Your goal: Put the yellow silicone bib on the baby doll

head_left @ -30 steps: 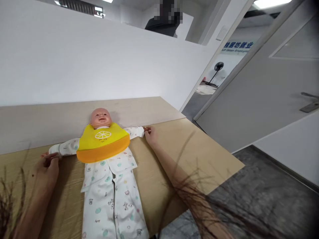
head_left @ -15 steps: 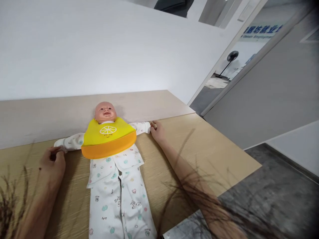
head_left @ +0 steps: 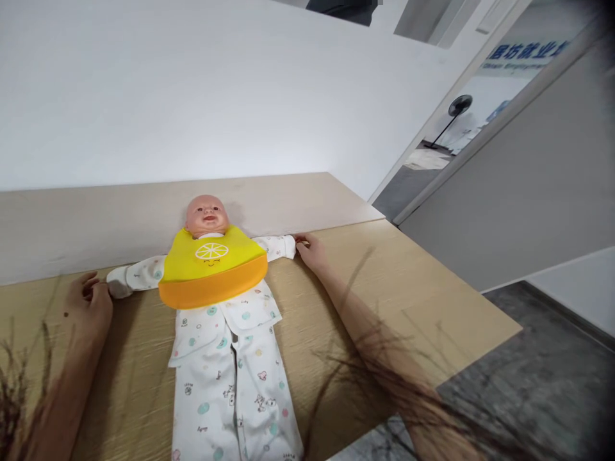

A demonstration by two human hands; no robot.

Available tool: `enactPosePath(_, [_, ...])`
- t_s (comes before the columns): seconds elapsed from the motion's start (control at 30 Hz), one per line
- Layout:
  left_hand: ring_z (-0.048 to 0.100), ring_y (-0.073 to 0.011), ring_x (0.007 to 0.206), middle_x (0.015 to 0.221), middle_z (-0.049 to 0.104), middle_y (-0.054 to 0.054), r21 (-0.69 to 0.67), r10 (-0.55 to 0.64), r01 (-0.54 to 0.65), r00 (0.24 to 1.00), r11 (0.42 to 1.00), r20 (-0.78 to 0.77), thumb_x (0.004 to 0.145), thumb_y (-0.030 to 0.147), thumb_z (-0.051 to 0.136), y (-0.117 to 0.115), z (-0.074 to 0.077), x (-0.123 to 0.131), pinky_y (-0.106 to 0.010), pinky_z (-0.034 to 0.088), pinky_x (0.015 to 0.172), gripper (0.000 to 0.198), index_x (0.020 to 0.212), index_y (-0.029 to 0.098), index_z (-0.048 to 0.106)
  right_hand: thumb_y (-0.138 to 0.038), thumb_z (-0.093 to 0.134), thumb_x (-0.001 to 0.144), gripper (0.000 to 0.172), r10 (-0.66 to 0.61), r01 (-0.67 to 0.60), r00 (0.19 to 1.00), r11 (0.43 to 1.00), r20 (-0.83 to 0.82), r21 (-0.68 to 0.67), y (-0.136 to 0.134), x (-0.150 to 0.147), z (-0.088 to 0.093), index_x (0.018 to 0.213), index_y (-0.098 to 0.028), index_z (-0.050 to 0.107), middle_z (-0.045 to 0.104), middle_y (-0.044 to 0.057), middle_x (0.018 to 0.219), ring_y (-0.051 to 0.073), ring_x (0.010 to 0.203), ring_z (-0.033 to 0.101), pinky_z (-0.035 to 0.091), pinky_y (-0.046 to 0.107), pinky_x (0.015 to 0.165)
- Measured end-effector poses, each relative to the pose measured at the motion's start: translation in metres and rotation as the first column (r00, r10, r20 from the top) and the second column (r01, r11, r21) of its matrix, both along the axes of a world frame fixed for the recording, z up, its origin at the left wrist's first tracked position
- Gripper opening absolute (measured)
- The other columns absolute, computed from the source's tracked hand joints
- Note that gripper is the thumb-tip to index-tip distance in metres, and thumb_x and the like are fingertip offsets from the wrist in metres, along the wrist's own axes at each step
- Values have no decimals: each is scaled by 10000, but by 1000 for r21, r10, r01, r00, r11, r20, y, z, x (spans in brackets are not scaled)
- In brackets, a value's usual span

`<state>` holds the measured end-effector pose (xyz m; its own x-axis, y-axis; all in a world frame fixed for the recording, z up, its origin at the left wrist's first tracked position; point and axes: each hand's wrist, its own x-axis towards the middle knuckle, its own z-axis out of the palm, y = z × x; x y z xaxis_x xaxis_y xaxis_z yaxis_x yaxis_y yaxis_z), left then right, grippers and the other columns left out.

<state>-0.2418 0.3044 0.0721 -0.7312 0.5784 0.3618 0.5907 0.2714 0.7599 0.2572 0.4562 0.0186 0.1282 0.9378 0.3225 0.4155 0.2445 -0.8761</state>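
Note:
A baby doll [head_left: 207, 218] lies face up on the table, arms out to both sides. It wears a white printed top [head_left: 250, 307] and white printed trousers [head_left: 206, 403]. Over its chest is a yellow bib [head_left: 192, 262] with an orange catch pocket [head_left: 216, 288] and a lemon-slice print. My left hand [head_left: 91, 304] is beside the end of the doll's sleeve on the left [head_left: 139, 274], fingers parted and holding nothing. At the other sleeve [head_left: 278, 247], my right hand [head_left: 311, 251] has its fingertips pinched at the cuff's end. The doll's hands are not visible.
The wooden table [head_left: 408, 288] meets a pale raised board [head_left: 96, 224] along a white wall [head_left: 192, 96]. On the right is a grey panel [head_left: 528, 179], with a doorway and standing fan [head_left: 460, 105] beyond. Hair strands cross the lower view.
My left hand has let go of the sleeve cuff and moved slightly left. My right hand stays at the other cuff. The view has shifted a little, and the doll lies as before.

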Motion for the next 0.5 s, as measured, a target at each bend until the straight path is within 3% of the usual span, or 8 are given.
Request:
enactPosePath(0.13, [647, -169, 787, 887, 732, 18, -69, 20, -18, 999, 997, 35, 715, 199, 567, -1, 4, -7, -351, 548, 799, 528, 1225, 168, 701, -190, 485, 751, 357, 70, -71, 997, 997, -40, -25, -3, 3, 5, 1025, -156, 712, 711, 47, 925, 152, 752, 648, 553, 268, 691])
enactPosePath(0.27, [622, -152, 725, 801, 700, 18, -47, -8, 9, 1000, 999, 30, 729, 264, 571, -3, 8, -4, -325, 552, 741, 488, 1178, 141, 720, -212, 490, 774, 302, 81, -89, 991, 993, -105, -74, -9, 1, 15, 983, -150, 698, 698, 52, 877, 136, 668, 625, 532, 247, 618])
enactPosePath(0.5, [632, -155, 750, 772, 689, 34, -28, -18, 17, 999, 999, -47, 736, 285, 580, 1, 1, -11, -348, 560, 774, 433, 1120, 160, 735, -259, 531, 801, 253, 38, -45, 991, 998, -130, -48, -12, -2, 14, 955, -143, 695, 712, 68, 902, 152, 708, 656, 544, 256, 637])
